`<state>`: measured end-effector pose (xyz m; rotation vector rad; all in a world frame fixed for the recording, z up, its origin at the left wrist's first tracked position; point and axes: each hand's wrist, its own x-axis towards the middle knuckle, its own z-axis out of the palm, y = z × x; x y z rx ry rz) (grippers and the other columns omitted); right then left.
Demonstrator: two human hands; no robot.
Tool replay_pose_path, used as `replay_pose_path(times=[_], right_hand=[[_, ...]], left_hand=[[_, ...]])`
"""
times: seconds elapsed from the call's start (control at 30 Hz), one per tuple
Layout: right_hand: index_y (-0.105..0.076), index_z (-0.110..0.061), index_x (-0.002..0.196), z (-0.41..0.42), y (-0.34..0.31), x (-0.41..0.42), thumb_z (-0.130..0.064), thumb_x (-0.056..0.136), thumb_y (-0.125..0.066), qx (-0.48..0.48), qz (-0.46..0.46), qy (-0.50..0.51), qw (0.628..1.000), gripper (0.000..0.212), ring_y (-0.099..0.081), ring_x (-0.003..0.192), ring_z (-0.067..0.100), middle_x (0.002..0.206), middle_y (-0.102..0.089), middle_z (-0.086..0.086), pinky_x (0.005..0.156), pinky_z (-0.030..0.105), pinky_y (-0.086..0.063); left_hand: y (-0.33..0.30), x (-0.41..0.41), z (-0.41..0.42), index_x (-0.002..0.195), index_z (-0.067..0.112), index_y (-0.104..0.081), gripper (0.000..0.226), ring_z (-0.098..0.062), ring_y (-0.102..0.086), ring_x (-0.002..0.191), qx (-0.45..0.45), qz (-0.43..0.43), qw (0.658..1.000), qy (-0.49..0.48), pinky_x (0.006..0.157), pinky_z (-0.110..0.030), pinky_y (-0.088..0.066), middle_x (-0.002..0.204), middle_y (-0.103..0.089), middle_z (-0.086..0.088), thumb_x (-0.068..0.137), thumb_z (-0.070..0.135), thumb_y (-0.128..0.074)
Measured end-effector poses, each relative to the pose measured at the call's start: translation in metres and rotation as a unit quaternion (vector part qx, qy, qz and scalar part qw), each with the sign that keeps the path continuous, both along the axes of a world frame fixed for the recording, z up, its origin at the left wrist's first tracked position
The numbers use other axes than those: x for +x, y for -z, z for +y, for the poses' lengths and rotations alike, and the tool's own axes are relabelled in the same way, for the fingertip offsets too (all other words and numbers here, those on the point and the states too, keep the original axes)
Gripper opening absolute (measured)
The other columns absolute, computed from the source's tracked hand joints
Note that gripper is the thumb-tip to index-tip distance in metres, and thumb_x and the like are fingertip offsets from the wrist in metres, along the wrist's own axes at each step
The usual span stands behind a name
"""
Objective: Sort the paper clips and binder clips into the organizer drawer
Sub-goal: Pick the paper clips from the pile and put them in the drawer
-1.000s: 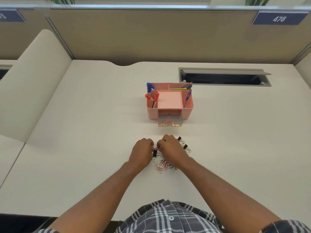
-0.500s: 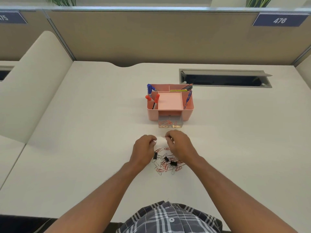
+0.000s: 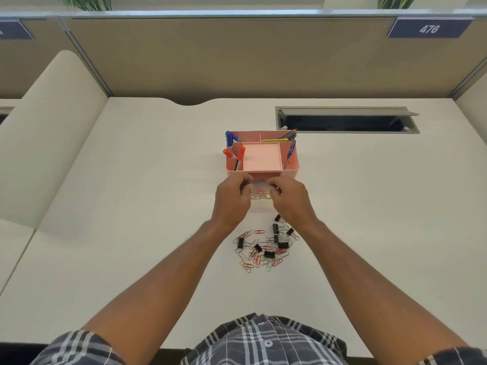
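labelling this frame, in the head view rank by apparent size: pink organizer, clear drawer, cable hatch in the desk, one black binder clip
1. cable hatch
2. pink organizer
3. clear drawer, partly hidden by both hands, so unsure
4. black binder clip

A white desk meets a tan partition. On the partition's upper right hangs a blue sign reading 476. Just below the partition, right of centre, a cable slot lies open in the desk.
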<state>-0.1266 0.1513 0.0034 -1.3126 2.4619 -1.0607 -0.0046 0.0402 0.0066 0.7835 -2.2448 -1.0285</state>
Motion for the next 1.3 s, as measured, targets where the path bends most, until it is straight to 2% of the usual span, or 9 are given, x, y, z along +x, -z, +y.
replay_pose_path(times=[0.1, 0.3, 0.5, 0.73, 0.9, 1.07, 1.13, 1.23, 1.3], right_hand=[[-0.067, -0.019, 0.088, 0.014, 0.011, 0.009, -0.017, 0.091, -0.055, 0.033, 0.010, -0.026, 0.999, 0.013, -0.054, 0.076, 0.014, 0.082, -0.065, -0.004, 0.067, 0.032, -0.047], [-0.071, -0.013, 0.095, 0.024, 0.042, 0.039, -0.024, 0.095, -0.054, 0.228, 0.089, -0.097, 0.965, 0.020, -0.054, 0.094, 0.028, 0.094, -0.063, 0.007, 0.075, 0.038, -0.048], [-0.063, -0.011, 0.098, 0.022, 0.049, 0.055, -0.008, 0.089, -0.055, 0.278, 0.111, -0.097, 0.949, 0.012, -0.051, 0.096, 0.027, 0.100, -0.059, 0.006, 0.078, 0.039, -0.046], [-0.058, -0.011, 0.091, 0.023, 0.049, 0.051, -0.002, 0.087, -0.056, 0.258, 0.081, -0.104, 0.957, 0.011, -0.052, 0.093, 0.026, 0.094, -0.061, 0.005, 0.077, 0.037, -0.046], [-0.064, -0.017, 0.098, 0.024, 0.038, 0.041, -0.013, 0.094, -0.054, 0.136, -0.021, -0.046, 0.989, 0.011, -0.052, 0.093, 0.019, 0.096, -0.065, -0.002, 0.078, 0.033, -0.046], [-0.069, -0.016, 0.099, 0.012, 0.008, 0.020, -0.011, 0.092, -0.055, 0.003, 0.006, 0.000, 1.000, 0.016, -0.055, 0.088, 0.017, 0.093, -0.068, 0.000, 0.074, 0.028, -0.041], [-0.070, -0.015, 0.099, 0.005, -0.003, 0.011, -0.009, 0.091, -0.054, -0.005, 0.022, 0.019, 1.000, 0.019, -0.056, 0.086, 0.016, 0.092, -0.068, 0.001, 0.071, 0.026, -0.041], [-0.073, -0.011, 0.097, -0.005, -0.013, 0.004, -0.007, 0.090, -0.054, 0.014, 0.034, 0.020, 0.999, 0.021, -0.059, 0.085, 0.021, 0.092, -0.069, 0.005, 0.071, 0.034, -0.051], [-0.073, -0.011, 0.099, -0.008, -0.015, 0.003, -0.007, 0.091, -0.052, 0.020, 0.042, 0.013, 0.999, 0.022, -0.060, 0.087, 0.024, 0.095, -0.070, 0.006, 0.072, 0.037, -0.053]], left_hand=[[0.014, 0.021, 0.007, 0.088, 0.015, -0.064, 0.011, -0.006, -0.057, 0.073, -0.011, -0.015, 1.000, -0.011, 0.065, -0.013, -0.046, 0.081, -0.063, 0.005, 0.086, 0.005, -0.063], [0.053, 0.054, 0.028, 0.092, 0.016, -0.070, 0.013, -0.019, -0.062, 0.086, 0.006, -0.295, 0.955, 0.023, 0.072, -0.031, -0.049, 0.092, -0.066, -0.001, 0.089, 0.026, -0.064], [0.057, 0.050, 0.035, 0.093, 0.012, -0.067, 0.015, -0.027, -0.058, 0.094, -0.041, -0.353, 0.934, 0.041, 0.077, -0.037, -0.050, 0.099, -0.061, -0.008, 0.089, 0.024, -0.060], [0.060, 0.050, 0.031, 0.083, 0.014, -0.065, 0.009, -0.024, -0.060, 0.084, 0.000, -0.321, 0.946, 0.042, 0.072, -0.036, -0.050, 0.087, -0.066, -0.003, 0.090, 0.014, -0.058], [0.048, 0.049, 0.025, 0.089, 0.016, -0.066, 0.011, -0.014, -0.061, 0.085, 0.089, -0.176, 0.980, -0.014, 0.078, -0.027, -0.049, 0.091, -0.067, 0.004, 0.090, 0.007, -0.059], [0.015, 0.024, 0.016, 0.095, 0.012, -0.069, 0.012, -0.014, -0.062, 0.083, 0.039, -0.049, 0.998, -0.014, 0.077, -0.025, -0.051, 0.090, -0.069, 0.001, 0.088, 0.005, -0.062], [0.005, 0.011, 0.010, 0.097, 0.011, -0.069, 0.014, -0.014, -0.062, 0.083, 0.025, -0.042, 0.999, -0.008, 0.077, -0.027, -0.053, 0.090, -0.068, 0.000, 0.089, 0.003, -0.061], [-0.003, -0.004, 0.003, 0.099, 0.008, -0.069, 0.017, -0.017, -0.063, 0.086, 0.014, -0.050, 0.999, 0.003, 0.078, -0.031, -0.055, 0.094, -0.069, -0.004, 0.089, 0.000, -0.058], [-0.005, -0.008, -0.001, 0.099, 0.008, -0.069, 0.019, -0.018, -0.063, 0.088, 0.015, -0.048, 0.999, 0.007, 0.077, -0.025, -0.055, 0.095, -0.069, -0.005, 0.089, -0.001, -0.057]])
